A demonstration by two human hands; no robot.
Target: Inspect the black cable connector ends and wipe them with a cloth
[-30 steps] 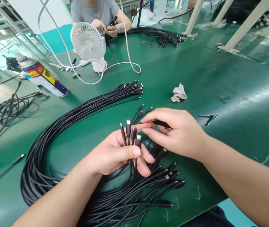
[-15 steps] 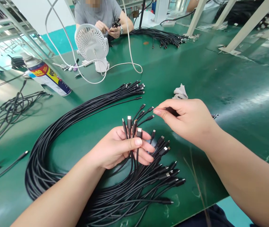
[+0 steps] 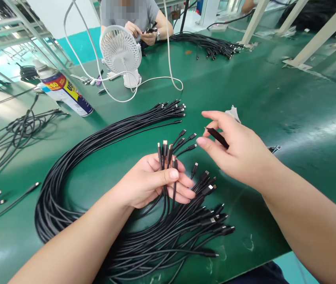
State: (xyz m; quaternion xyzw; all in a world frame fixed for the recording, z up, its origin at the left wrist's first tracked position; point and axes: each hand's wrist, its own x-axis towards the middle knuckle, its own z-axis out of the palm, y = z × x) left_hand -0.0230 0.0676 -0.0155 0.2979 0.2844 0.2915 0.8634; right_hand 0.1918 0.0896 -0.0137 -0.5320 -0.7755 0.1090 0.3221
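My left hand is closed round several black USB cables. Their plugs stand up above the thumb, while the other fingers spread out behind them. To the right, my right hand is raised over the table with its thumb and forefinger apart. A slim black tool with a pointed tip lies in that hand; its rear end is hidden in the palm, so its kind is unclear. Below both hands, a thick bundle of the same cables curves in a U, with loose plugs fanned out to the right.
A spray can and a white fan with a looping white cord stand beyond the bundle. Tangled cables lie at left. Across the green table, a co-worker's hands hold black cables. A crumpled scrap lies behind my right hand.
My right thumb and forefinger have parted from a pinch, showing more of the black tool. In my left hand, the rightmost plug has turned edge-on. The whole view has shifted slightly.
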